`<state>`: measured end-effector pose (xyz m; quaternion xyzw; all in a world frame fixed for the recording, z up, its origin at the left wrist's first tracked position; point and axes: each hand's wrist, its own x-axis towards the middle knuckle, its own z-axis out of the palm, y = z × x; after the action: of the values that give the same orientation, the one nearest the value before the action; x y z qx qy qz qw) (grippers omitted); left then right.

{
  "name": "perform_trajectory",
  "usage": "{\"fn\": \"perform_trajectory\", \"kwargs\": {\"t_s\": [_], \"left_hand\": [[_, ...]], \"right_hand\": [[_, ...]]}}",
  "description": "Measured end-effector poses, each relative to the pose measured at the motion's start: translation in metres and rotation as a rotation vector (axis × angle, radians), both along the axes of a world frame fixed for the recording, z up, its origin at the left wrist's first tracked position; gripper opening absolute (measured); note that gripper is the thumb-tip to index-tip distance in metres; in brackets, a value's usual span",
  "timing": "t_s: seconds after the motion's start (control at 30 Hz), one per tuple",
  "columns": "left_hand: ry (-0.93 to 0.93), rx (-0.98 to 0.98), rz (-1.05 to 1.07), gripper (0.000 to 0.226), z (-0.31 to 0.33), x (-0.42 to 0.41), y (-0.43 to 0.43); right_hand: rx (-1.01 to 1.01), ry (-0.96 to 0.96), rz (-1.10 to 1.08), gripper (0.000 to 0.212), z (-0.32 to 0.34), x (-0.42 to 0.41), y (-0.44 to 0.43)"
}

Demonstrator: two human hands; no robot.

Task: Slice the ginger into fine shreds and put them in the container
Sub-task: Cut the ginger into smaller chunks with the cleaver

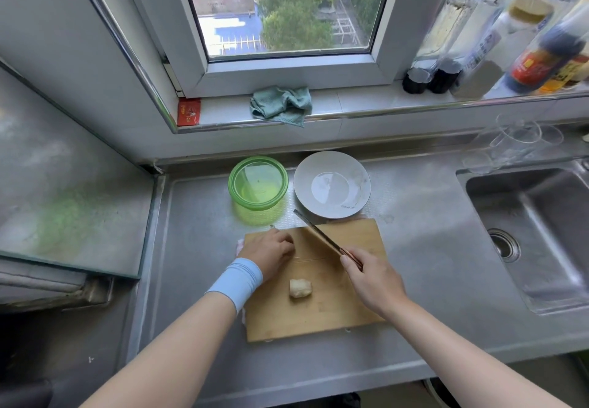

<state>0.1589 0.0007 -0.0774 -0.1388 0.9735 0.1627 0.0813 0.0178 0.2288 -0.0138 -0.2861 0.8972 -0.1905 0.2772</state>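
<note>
So, left hand: yours, fingers curled under, resting on the far left part of the cutting board; can't tell if anything is pinched beneath it.
Right hand: clamped round the knife handle, over the right side of the board.
Knife: blade runs diagonally from your right hand up-left, tip pointing at the gap between container and plate; can't tell whether the edge touches the board.
Ginger: one pale peeled chunk lying on the board, between your two hands and nearer you, touched by neither.
Cutting board: wooden, flat on the counter.
Container: green translucent round tub, lid off, on the counter just behind the board's left corner.
Plate: white, just right of the container, near the board's far edge.
Wristband: light blue, on your left wrist.
Sink: steel, set in the counter at right, well apart from the board.
Cloth: green, crumpled on the windowsill.
</note>
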Motion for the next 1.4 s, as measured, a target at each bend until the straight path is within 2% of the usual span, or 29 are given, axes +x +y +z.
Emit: {"fn": "perform_trajectory", "kwargs": {"t_s": [0.07,0.2,0.27,0.33,0.43,0.6,0.7,0.83,0.9,0.97,1.0,1.07,1.17,1.33,1.4], "left_hand": [[0.128,-0.045,-0.004,0.022,0.0,0.006,0.004],[0.397,-0.059,-0.03,0.029,0.007,0.023,0.034],[0.45,-0.087,-0.082,0.024,0.011,0.032,0.056],[0.417,-0.036,-0.045,0.027,0.01,0.04,0.071],[0.279,0.036,0.058,0.044,-0.002,0.047,0.078],[0.235,0.207,0.295,0.038,-0.006,0.032,0.094],[0.224,0.186,0.367,0.037,0.001,0.007,0.112],[0.071,0.097,0.374,0.043,0.008,-0.018,0.115],[0.148,0.087,0.384,0.043,0.014,-0.019,0.104],[0.323,0.061,0.546,0.035,0.02,-0.015,0.077],[0.345,0.047,0.667,0.031,0.023,-0.014,0.06],[0.232,0.057,0.869,0.027,0.032,-0.015,0.026],[0.001,0.062,1.035,0.034,0.033,-0.027,-0.007],[-0.269,0.129,1.102,0.03,0.025,-0.045,-0.019],[-0.303,0.109,1.123,0.027,0.021,-0.049,-0.021]], "right_hand": [[0.005,-0.014,-0.015,0.031,0.0,-0.001,0.002],[0.012,-0.039,-0.029,0.03,0.003,-0.006,0.007],[0.014,-0.043,-0.03,0.029,0.006,-0.008,0.01],[0.009,-0.049,-0.036,0.028,0.009,-0.01,0.013],[-0.013,-0.058,-0.052,0.027,0.011,-0.011,0.021],[-0.008,-0.066,-0.038,0.028,0.007,-0.013,0.032],[-0.01,-0.066,-0.032,0.029,0.006,-0.015,0.034],[-0.019,-0.069,-0.019,0.029,0.004,-0.021,0.03],[-0.024,-0.071,-0.009,0.029,0.005,-0.027,0.027],[-0.026,-0.075,0.003,0.029,0.004,-0.032,0.024],[-0.027,-0.073,0.013,0.03,0.004,-0.034,0.022],[-0.03,-0.07,0.036,0.029,0.003,-0.038,0.018],[-0.041,-0.072,0.057,0.028,0.003,-0.042,0.011],[-0.025,-0.052,0.101,0.026,0.001,-0.045,0.004],[-0.02,-0.052,0.108,0.026,0.0,-0.046,0.002]]}}
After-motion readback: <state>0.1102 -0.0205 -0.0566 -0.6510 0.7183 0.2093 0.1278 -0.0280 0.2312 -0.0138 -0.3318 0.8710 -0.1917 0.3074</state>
